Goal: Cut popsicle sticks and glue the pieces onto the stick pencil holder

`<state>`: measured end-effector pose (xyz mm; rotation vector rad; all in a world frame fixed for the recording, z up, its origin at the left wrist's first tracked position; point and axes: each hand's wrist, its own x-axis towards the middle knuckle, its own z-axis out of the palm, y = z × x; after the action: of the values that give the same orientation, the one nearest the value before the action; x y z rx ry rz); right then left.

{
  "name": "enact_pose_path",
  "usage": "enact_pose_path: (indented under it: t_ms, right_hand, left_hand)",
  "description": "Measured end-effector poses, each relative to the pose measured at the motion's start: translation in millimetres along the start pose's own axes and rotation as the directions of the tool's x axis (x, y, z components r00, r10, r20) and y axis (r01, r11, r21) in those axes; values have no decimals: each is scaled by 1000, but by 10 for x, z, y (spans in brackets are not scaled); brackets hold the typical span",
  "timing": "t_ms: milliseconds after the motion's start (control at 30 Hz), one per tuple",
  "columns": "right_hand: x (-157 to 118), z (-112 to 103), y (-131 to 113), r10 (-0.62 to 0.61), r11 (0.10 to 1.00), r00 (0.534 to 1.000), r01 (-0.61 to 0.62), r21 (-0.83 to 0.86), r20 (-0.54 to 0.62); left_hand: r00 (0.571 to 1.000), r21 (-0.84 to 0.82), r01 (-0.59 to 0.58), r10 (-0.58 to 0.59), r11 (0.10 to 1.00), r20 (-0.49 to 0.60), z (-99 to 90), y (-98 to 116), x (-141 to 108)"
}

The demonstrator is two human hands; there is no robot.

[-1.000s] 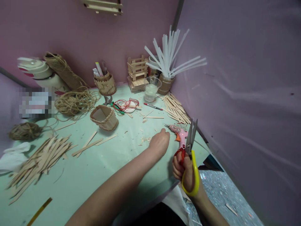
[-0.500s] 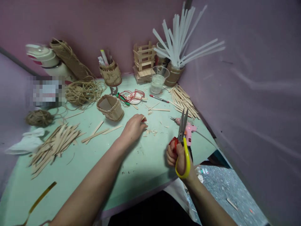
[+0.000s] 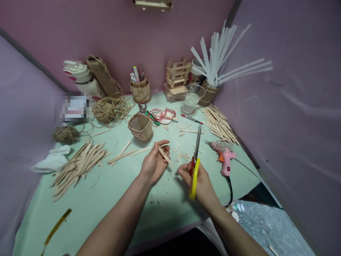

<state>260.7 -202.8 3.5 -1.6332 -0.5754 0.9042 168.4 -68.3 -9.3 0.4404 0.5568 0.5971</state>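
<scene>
Between the thumb and fingers of my left hand (image 3: 155, 161) is a short flat wooden stick (image 3: 164, 155), palm turned up. My right hand (image 3: 198, 177) grips a pair of scissors (image 3: 197, 144) with red and yellow handles, the blades closed together and pointing away from me. Small wood chips (image 3: 182, 156) lie on the table between the two hands. Beyond my left hand stands a small basket (image 3: 141, 128) covered in wood pieces. A pink glue gun (image 3: 226, 156) lies to the right of the scissors.
Wooden sticks (image 3: 80, 161) are heaped at the left, with more sticks (image 3: 222, 124) at the right. Behind are twine (image 3: 112, 108), pliers (image 3: 151, 115), a plastic cup (image 3: 191, 101) of clear liquid, and a jar (image 3: 210, 93) of white glue sticks. A green table (image 3: 122, 202) carries everything.
My left hand has turned palm up, showing the wooden stick. My right hand has brought the scissors leftward, closer to it, and the blades have closed. The camera view has shifted.
</scene>
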Motion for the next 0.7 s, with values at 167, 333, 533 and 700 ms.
enact_pose_path:
  t_ms: [167,333,533,700]
  right_hand:
    - [100,133,29,-4,997,998,9,74,-69]
    - [223,52,-80,-20,1000,972,24,13,-233]
    - [362,-220,-185,-124,987,965,96,-129,-232]
    - [356,-180,-222,-158,964,984,135,-227,-85]
  left_hand:
    - [999,4,-48,48,999,-14,-4,-64,-28]
    - [998,127,0,9,992,-69,34,-90,-71]
    - [982,498,166,-191,851,-2,-25,-43,-95]
    - [925,701,84,-317,708,210,-39,-75,-157]
